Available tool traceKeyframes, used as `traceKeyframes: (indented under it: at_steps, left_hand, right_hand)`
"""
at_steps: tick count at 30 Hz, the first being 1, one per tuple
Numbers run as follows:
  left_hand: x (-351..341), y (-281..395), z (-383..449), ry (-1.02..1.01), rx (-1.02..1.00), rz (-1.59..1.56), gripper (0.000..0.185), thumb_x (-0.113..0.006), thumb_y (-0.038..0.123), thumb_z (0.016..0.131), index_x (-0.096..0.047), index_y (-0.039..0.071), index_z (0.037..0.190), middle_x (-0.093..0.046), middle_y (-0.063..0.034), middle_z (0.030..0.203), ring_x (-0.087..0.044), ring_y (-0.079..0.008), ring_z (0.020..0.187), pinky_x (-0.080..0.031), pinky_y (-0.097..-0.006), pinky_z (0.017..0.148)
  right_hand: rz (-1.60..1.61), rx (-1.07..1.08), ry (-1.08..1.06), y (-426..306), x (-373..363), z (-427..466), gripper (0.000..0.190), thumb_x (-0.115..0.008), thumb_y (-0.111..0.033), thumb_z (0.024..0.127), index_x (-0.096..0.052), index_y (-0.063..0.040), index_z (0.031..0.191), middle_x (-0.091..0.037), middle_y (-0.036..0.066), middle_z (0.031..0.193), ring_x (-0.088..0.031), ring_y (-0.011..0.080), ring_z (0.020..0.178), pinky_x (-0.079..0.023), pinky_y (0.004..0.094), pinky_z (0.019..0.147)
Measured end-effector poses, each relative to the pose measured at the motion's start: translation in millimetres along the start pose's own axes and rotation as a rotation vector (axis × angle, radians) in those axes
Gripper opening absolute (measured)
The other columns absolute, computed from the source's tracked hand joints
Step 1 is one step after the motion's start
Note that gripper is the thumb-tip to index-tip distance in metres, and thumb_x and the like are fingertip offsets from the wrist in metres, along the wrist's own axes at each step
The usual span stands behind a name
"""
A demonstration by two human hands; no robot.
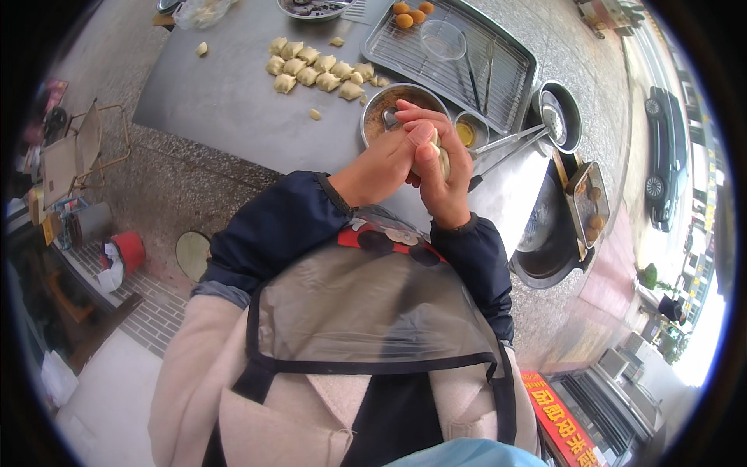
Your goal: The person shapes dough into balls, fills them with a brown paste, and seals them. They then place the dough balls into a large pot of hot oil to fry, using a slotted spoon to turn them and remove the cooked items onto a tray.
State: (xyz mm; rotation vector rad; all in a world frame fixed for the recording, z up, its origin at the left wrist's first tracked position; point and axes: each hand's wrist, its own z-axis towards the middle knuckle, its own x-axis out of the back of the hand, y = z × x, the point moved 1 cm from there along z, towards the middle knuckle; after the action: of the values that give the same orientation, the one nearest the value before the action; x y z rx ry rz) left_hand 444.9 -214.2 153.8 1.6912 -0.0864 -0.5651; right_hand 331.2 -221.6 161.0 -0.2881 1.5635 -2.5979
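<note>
My left hand [379,163] and my right hand [454,182] are cupped together around a pale piece of dough [444,164]. Fingers hide most of the dough, so its full shape cannot be told. Just beyond the hands sits a steel bowl [366,124] of brown crumbly filling [382,105], with a metal spoon [390,118] in it. A small cup of yellow liquid [465,133] stands close to my right fingers. Farther off on the steel table [233,105], pinched dough pieces [307,76] lie in rows, with a few small dough lumps [315,114] apart from them.
A tray with a wire rack [449,70] holds several browned balls [404,21], a clear bowl [442,39] and tongs [489,70]. To the right are a skimmer [553,119] over a pot [575,111], a wok [545,257] and a draining basket [590,204]. A folding chair [73,157] stands left.
</note>
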Motion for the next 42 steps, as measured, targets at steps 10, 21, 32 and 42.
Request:
traceKeyframes:
  at_steps: [10,21,32,42]
  left_hand:
    - [-14.2,-3.9,4.5,0.09,-0.268,-0.031,0.066,-0.021,0.055,0.1,-0.056,0.0,0.109,-0.061,-0.007,0.094,-0.059,-0.0156,0.09,-0.046,-0.0291,0.079]
    - [-9.0,-9.0,13.7,0.263,0.029,-0.251,0.081,-0.018,0.074,0.089,-0.059,0.005,0.087,-0.054,-0.0006,0.069,-0.052,-0.0085,0.056,-0.037,-0.0215,0.045]
    - [7.7,-17.0,10.3,0.217,-0.131,0.013,0.077,-0.02,0.069,0.092,-0.06,0.004,0.094,-0.059,-0.004,0.071,-0.055,-0.0096,0.057,-0.04,-0.0224,0.046]
    - [10.1,-11.7,8.1,0.246,0.093,-0.02,0.079,-0.022,0.07,0.092,-0.061,0.003,0.078,-0.057,-0.0041,0.067,-0.051,-0.0096,0.053,-0.038,-0.0252,0.045]
  right_hand:
    - [0.057,-0.071,0.117,-2.8,-4.5,1.1,0.053,-0.069,-0.04,0.083,-0.061,0.003,0.113,-0.05,0.021,0.132,-0.038,0.0338,0.132,-0.035,0.0439,0.103]
    - [0.075,-0.011,0.029,-6.8,3.6,7.1,0.029,-0.068,-0.024,0.087,-0.068,0.003,0.095,-0.062,0.02,0.119,-0.047,0.0378,0.126,-0.037,0.0431,0.104]
    - [0.078,-0.073,0.106,-3.0,3.1,11.1,0.057,-0.07,-0.042,0.082,-0.063,0.004,0.113,-0.048,0.025,0.132,-0.048,0.0311,0.125,-0.044,0.0413,0.097]
    - [-0.187,-0.036,-0.155,2.1,-2.1,4.6,0.051,-0.051,-0.04,0.095,-0.059,0.003,0.121,-0.044,0.021,0.141,-0.022,0.0419,0.14,-0.025,0.045,0.111]
